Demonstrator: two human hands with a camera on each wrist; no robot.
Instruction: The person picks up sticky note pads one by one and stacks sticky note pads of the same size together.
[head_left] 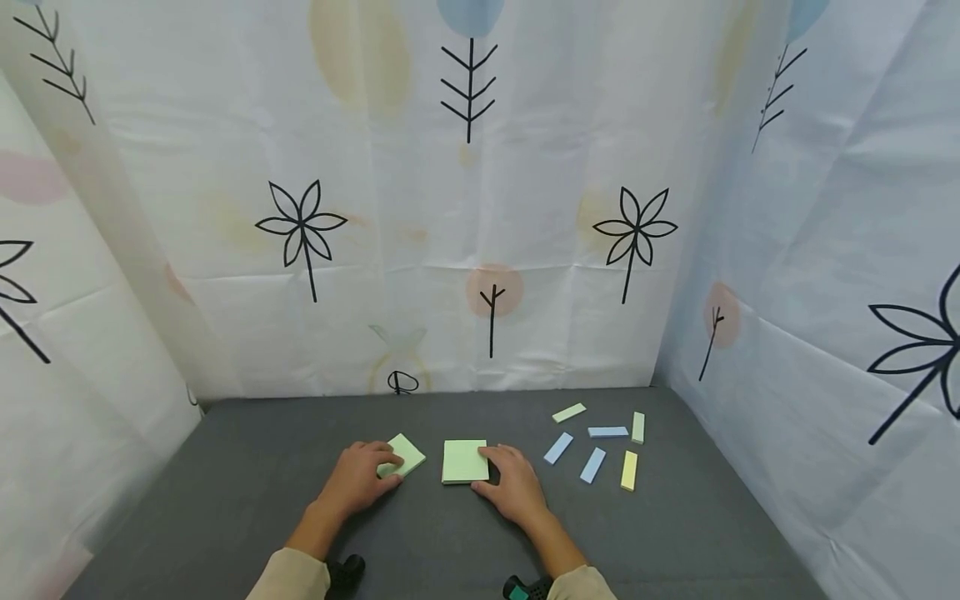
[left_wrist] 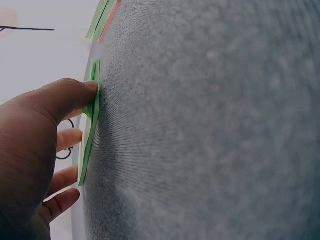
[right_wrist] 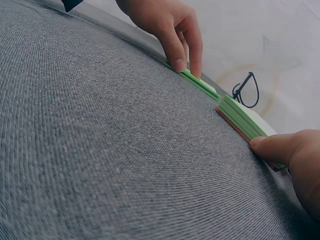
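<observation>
My left hand pinches a thin pale green sticky note pad, which lies turned at an angle on the grey cloth. In the left wrist view the thumb presses on the edge of this pad, and its sheets part slightly there. A thicker green sticky note pad lies squarely to the right, a short gap away. My right hand grips its right side, index finger at the top and thumb at the near corner. The right wrist view shows a reddish layer under the thicker pad.
Several small strips lie to the right on the grey table: blue strips, green strips and a yellow strip. Behind and at both sides hangs a white patterned curtain.
</observation>
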